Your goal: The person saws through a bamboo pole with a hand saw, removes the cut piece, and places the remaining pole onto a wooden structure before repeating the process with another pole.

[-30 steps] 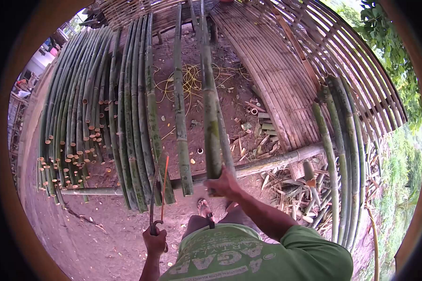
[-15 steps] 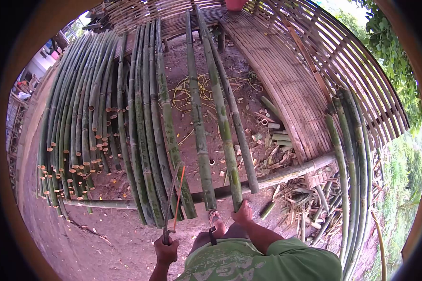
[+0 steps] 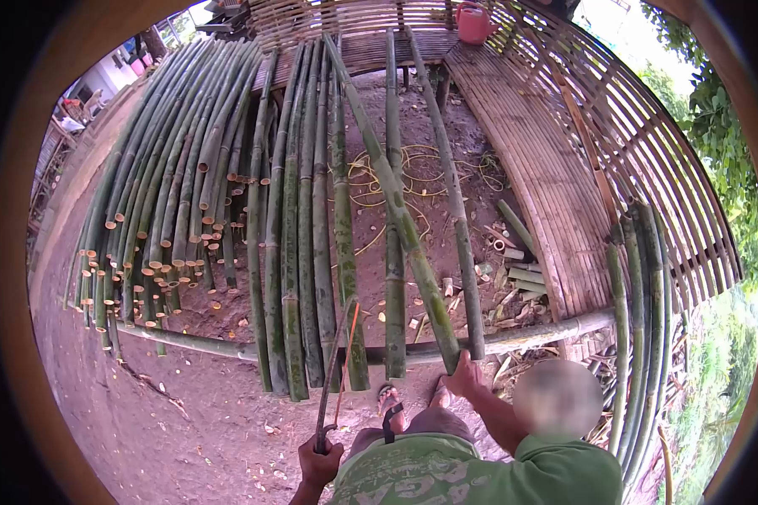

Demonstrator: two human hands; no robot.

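Outdoors over littered earth (image 3: pixel 202 404), left hand (image 3: pixel 320 461) grips a saw (image 3: pixel 328 389), right hand (image 3: pixel 465 377) a bamboo pole (image 3: pixel 412 244).

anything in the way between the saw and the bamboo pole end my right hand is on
Yes: in this view, the end of another bamboo pole lies between the saw in your left hand and the held pole at your right hand.

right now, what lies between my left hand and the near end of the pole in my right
Your sandalled feet and the dirt ground lie between the left hand and that bamboo pole, as the head view shows.
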